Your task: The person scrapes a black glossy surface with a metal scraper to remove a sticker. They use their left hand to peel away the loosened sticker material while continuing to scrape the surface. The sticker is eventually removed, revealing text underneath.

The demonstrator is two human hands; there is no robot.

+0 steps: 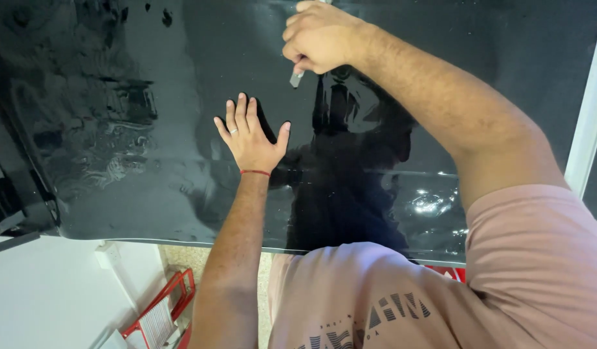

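A large sheet of dark glossy film (150,129) covers a window pane in front of me and shows wrinkles and reflections. My left hand (250,139) lies flat on the film with fingers spread, a ring on one finger and a red thread at the wrist. My right hand (321,35) is raised near the top of the pane, closed around a small silver-tipped blade tool (296,79) whose tip touches the film. My reflection shows dark in the film below that hand.
A white window frame (586,123) runs down the right side. Below the film's lower edge are a white wall (46,291), a wall socket (108,255) and a red wire rack (172,304) with papers on the floor.
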